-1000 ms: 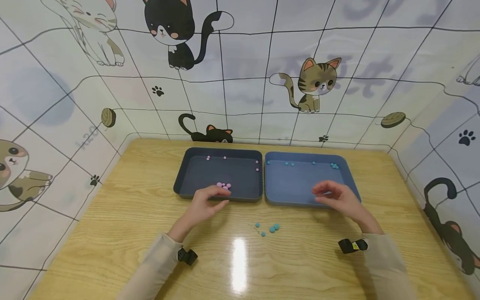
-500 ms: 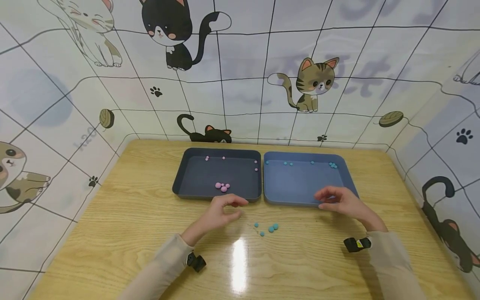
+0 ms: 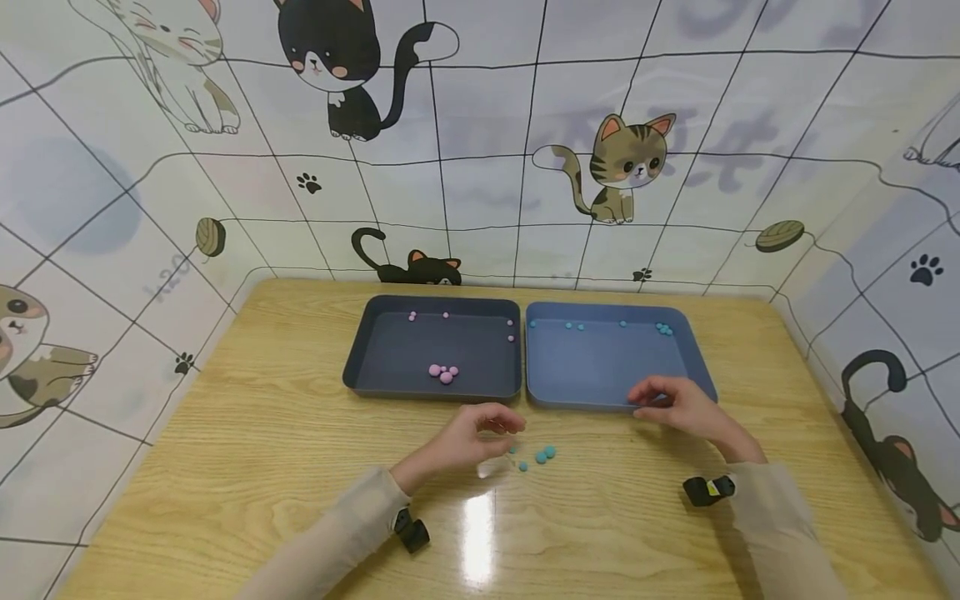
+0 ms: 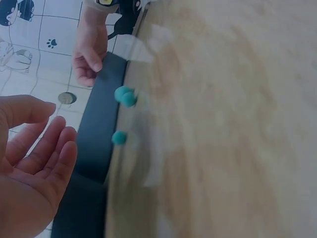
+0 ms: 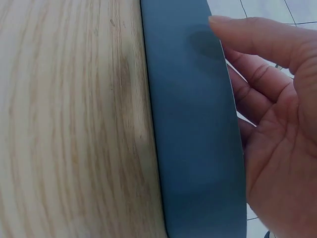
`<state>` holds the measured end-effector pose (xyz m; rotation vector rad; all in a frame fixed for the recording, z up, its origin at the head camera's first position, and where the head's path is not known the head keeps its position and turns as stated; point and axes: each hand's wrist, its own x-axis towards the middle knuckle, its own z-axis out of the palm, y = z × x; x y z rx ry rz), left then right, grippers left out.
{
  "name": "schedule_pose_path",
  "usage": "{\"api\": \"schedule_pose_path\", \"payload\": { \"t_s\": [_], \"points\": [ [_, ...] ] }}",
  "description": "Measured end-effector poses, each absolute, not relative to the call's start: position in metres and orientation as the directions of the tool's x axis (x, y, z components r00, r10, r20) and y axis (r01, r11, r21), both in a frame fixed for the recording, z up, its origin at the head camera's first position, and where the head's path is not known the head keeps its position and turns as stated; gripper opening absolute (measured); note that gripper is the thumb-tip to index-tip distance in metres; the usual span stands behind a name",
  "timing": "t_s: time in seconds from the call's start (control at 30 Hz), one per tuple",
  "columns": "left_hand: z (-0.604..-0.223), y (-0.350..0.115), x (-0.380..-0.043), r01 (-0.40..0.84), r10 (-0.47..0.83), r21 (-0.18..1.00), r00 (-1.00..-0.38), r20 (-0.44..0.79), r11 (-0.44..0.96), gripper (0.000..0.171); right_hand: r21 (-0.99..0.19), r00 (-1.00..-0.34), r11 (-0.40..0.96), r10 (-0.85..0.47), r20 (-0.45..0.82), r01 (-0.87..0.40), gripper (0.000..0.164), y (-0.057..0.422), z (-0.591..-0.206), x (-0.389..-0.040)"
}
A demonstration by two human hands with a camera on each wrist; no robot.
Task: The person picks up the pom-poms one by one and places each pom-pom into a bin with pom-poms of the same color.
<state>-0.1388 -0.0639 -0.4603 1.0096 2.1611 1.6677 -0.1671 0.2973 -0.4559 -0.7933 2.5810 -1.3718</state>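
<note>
On my head feed, the blue shallow rectangular tray point(image 3: 592, 358) sits near the back of the pale wood-grain tabletop point(image 3: 622, 533). The person's left hand point(image 3: 472, 435) hovers in front of its left corner, above the tabletop, fingers loosely curved with a moderately wide gap to the thumb, holding nothing. Just beyond its fingertips lie four small round teal balls point(image 3: 551, 452), in front of the blue tray; two of them touch.

I see the right hand point(image 3: 678, 410) at the blue tray's front rim, toward its right end. Its fingers are relaxed and bent, the thumb held apart, with nothing between; I can't tell whether the thumb touches the rim.

More small teal balls point(image 3: 623, 324) lie inside the blue tray along its back side, some clustered in the far right corner. Just left of the blue tray stands a dark slate-coloured rectangular tray point(image 3: 397, 354), carrying small round pink balls point(image 3: 446, 378).
</note>
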Motion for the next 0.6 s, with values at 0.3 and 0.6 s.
{"api": "schedule_pose_path", "payload": {
  "t_s": [0.3, 0.6],
  "points": [
    [-0.479, -0.055, -0.142, 0.329, 0.68, 0.936, -0.715, 0.162, 0.123, 0.031, -0.777, -0.862, 0.478, -0.482, 0.158, -0.41, 0.018, 0.293, -0.455, -0.166],
    [-0.48, -0.05, -0.141, 0.37, 0.689, 0.887, -0.72, 0.086, 0.275, 0.035, -0.779, -0.859, 0.462, -0.478, 0.184, -0.424, 0.018, 0.29, -0.449, -0.163]
  ]
}}
